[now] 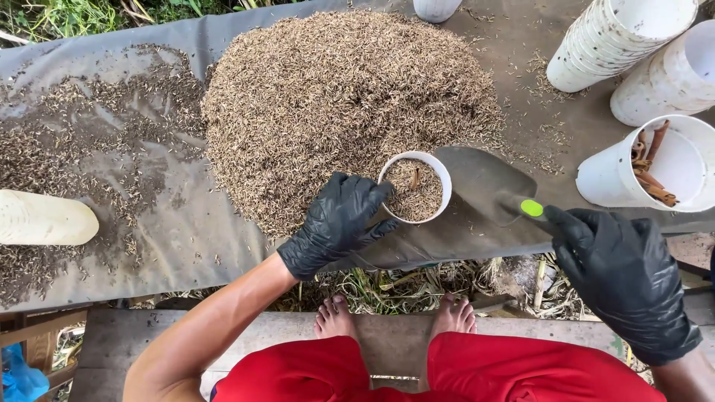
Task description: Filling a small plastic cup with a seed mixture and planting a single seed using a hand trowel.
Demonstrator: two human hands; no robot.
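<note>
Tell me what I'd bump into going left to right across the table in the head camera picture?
Pale plastic bottle lying on its side → big heap of brown husks → small white cup filled with husks → grey trowel blade → white cup holding cinnamon sticks.

1 head camera looks steeply down, close over the tarp-covered table (186, 231).

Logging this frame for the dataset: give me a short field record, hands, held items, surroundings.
left hand: black-gloved left hand grips a small white cup
cup contents: filled with husks, one brown stick piece in it
right hand: black-gloved right hand holds a trowel by its handle, blade empty, beside the cup
surface: grey tarp
bulk material: large husk pile behind the cup
right side: stacks of white cups; one cup with brown sticks
left side: pale bottle lying down
</note>
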